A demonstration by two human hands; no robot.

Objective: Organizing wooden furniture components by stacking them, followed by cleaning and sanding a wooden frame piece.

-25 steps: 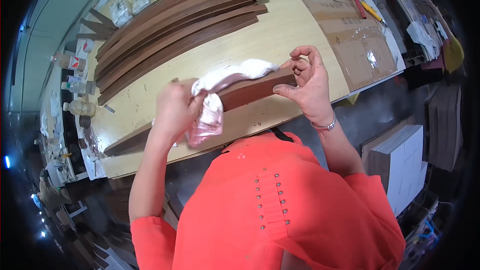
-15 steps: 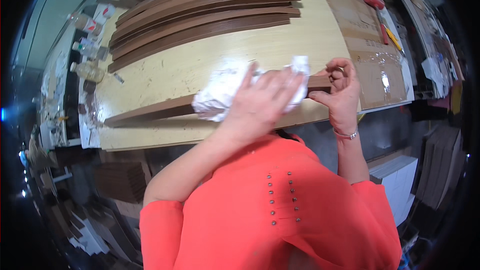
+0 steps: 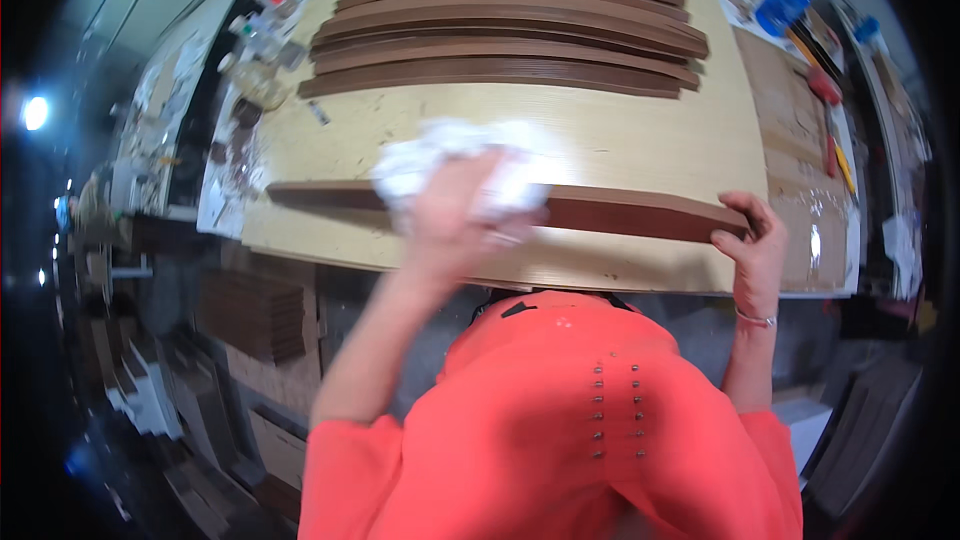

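A long brown wooden strip (image 3: 630, 210) lies across the near part of the pale table (image 3: 600, 140). My left hand (image 3: 455, 205), smeared by motion, is closed on a white cloth (image 3: 405, 165) and presses it over the strip, left of the middle. At the strip's right end my right hand (image 3: 757, 235) pinches it between thumb and fingers. Beyond the strip, several similar brown strips (image 3: 500, 45) lie side by side in a row. The cloth covers part of the strip.
Bottles (image 3: 255, 80) stand at the left edge. Flattened cardboard (image 3: 800, 170) covers the table's right side, with a red-headed mallet (image 3: 825, 88) and a yellow-handled tool (image 3: 846, 170) on it. A blue can (image 3: 790, 0) stands far right. Stacked brown boards (image 3: 255, 315) are below left.
My left hand has slid the cloth leftward along the strip, baring more of its right part. My right hand still grips the right end. The head view has shifted.
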